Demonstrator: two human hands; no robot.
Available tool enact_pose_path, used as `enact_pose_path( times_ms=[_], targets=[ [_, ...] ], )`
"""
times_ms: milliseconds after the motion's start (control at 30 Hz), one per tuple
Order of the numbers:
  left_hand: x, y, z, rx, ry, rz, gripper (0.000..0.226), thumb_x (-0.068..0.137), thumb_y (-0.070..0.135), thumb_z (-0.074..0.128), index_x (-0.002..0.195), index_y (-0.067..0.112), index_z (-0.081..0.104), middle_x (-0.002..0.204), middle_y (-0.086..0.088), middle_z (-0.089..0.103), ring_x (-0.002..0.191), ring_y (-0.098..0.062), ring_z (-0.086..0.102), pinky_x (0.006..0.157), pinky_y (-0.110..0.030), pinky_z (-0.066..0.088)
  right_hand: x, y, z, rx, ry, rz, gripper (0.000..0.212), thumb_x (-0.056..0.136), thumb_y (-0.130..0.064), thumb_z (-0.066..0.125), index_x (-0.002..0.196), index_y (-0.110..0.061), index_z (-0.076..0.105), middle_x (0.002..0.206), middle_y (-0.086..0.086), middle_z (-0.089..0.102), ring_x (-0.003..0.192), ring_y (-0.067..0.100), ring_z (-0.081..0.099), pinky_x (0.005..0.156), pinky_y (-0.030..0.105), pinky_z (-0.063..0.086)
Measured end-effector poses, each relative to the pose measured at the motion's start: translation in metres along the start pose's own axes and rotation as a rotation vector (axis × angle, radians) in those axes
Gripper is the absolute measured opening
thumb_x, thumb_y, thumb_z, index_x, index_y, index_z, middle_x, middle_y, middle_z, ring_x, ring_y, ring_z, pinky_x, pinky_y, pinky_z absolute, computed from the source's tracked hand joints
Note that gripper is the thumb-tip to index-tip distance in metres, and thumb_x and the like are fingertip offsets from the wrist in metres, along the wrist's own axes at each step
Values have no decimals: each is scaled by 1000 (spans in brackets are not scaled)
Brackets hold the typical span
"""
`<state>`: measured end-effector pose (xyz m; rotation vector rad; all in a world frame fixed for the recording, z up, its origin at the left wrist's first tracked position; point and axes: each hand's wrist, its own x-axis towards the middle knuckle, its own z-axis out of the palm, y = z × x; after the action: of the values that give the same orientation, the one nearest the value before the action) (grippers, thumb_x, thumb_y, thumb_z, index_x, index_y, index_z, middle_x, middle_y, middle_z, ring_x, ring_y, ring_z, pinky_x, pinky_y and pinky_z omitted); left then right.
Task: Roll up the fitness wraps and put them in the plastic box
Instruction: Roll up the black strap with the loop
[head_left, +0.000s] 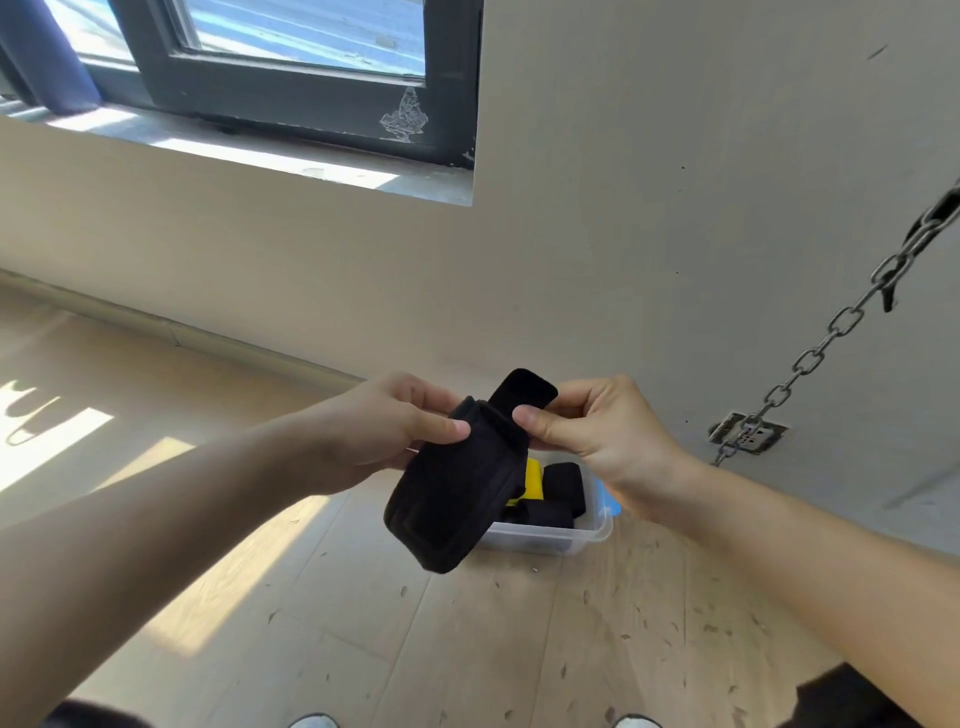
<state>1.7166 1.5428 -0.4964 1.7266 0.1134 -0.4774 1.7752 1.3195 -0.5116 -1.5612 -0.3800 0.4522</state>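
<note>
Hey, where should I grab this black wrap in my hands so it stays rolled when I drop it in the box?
Probably at the upper end of the black wrap, where the loose flap sticks up: fold that flap onto the roll and pinch across it, thumb in front, fingers behind, coming from above. The lower end points down toward the plastic box.

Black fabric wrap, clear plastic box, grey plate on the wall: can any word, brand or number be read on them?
No text in this view can be read.
On the black fabric wrap: no label or logo shows.
On the clear plastic box: no print shows.
On the grey wall plate: small dark marks, too blurred to read.
</note>
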Motion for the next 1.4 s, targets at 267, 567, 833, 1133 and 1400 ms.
enact_pose_path(
  times_ms=[267, 567, 833, 1133, 1400],
  targets=[
    [2, -2, 0, -30, -19, -8, 27, 103, 4, 53, 122, 0, 70, 122, -21, 72, 119, -36, 67, 104, -45, 53, -1, 5, 1, -130, -63, -61, 11, 88, 0, 72, 98, 1, 78, 91, 11, 79, 85, 18, 76, 74, 21, 56],
    [2, 1, 5, -140, 49, -58, 25, 103, 14, 52, 108, -2, 70, 95, -12, 74, 83, -21, 68, 77, -30, 52, 1, 7, -1, -398, -131, -210, 17, 84, -3, 78, 99, -11, 82, 97, 0, 76, 92, 16, 74, 91, 34, 59],
    [2, -4, 6, -90, 16, -2, 32, 88, 2, 72, 120, 2, 72, 118, -24, 73, 115, -40, 68, 102, -45, 53, 0, 4, -5, -638, -188, -346, 26, 83, -11, 82, 109, -16, 80, 103, -8, 72, 94, 7, 68, 84, 16, 51],
    [8, -4, 15, -123, 148, 49, 29, 90, -3, 69, 116, 8, 74, 109, -20, 76, 105, -40, 72, 100, -54, 55, 5, 4, -10, -660, -163, -351, 32, 85, -8, 79, 115, -18, 77, 113, -9, 70, 103, 8, 66, 87, 23, 56],
    [5, -2, 20, 18, 42, 138, 39, 87, 5, 77, 124, 13, 68, 110, -17, 76, 103, -36, 74, 95, -55, 57, 5, -6, -20, -654, -133, -246, 30, 81, -22, 84, 109, -26, 73, 109, -13, 68, 101, 5, 64, 86, 25, 53]
  ],
)
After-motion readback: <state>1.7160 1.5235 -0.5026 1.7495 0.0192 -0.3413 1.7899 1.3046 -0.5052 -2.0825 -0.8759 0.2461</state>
